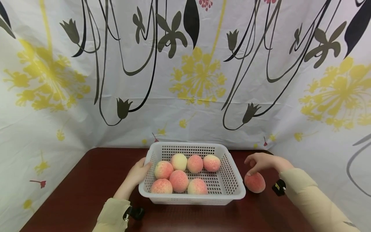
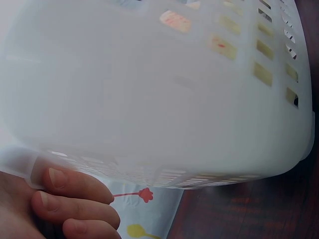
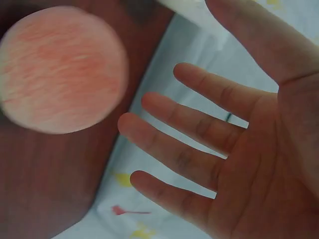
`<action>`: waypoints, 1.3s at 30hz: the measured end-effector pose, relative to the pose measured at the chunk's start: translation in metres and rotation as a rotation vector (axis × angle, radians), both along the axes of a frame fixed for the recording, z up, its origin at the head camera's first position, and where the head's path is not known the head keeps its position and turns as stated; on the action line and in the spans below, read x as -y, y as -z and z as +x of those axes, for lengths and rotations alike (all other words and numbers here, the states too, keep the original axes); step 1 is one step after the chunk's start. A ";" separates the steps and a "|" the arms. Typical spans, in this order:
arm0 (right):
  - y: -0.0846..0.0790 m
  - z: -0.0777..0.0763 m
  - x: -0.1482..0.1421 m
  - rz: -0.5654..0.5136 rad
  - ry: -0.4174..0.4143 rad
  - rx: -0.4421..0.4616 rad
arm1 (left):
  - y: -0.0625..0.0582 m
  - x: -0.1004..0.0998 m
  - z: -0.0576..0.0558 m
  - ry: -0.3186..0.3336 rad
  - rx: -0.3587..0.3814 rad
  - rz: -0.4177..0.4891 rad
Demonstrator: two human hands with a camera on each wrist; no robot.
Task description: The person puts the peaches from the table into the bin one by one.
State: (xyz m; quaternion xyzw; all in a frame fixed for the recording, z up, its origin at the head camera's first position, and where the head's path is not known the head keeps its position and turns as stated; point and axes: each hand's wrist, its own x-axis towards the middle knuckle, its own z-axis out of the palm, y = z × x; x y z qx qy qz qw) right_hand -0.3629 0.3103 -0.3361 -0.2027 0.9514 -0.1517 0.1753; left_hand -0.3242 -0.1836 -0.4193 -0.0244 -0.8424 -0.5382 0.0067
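Observation:
A white plastic basket [image 1: 191, 200] with slotted walls stands on the table, holding several pink-and-yellow peaches [image 1: 178, 181]. At its left side my left hand [image 1: 138, 172] grips the rim; in the left wrist view that hand's curled fingers [image 2: 79, 201] show beside the basket's wall [image 2: 124, 94]. To the right of the basket, a single peach [image 1: 255, 182] lies on the table. Just above and behind it is my right hand [image 1: 262, 162]. In the right wrist view its fingers are spread and apart from the peach [image 3: 62, 69], with nothing in the palm.
The dark red-brown table [image 1: 72, 193] extends on both sides of the basket. A white sheet with yellow and grey flower prints [image 1: 200, 77] hangs behind the table and along both sides. A small black device [image 1: 279, 187] sits at the right wrist, another [image 1: 134, 213] at the left.

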 end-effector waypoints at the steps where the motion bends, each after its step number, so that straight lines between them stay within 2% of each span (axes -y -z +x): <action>1: 0.003 0.000 -0.003 -0.002 -0.002 0.006 | 0.000 0.000 0.000 0.003 0.000 0.003; 9: 0.016 -0.001 -0.013 -0.034 0.011 0.038 | -0.006 0.002 0.002 0.009 -0.007 0.006; 19: 0.030 0.004 -0.019 -0.089 0.028 0.118 | -0.003 0.000 0.000 -0.003 0.002 0.010; 30: 0.048 0.004 -0.021 -0.098 0.068 0.116 | -0.003 0.000 0.001 -0.002 0.010 0.010; 39: 0.053 0.005 -0.023 -0.112 0.094 0.110 | -0.002 0.000 0.000 0.005 0.005 0.005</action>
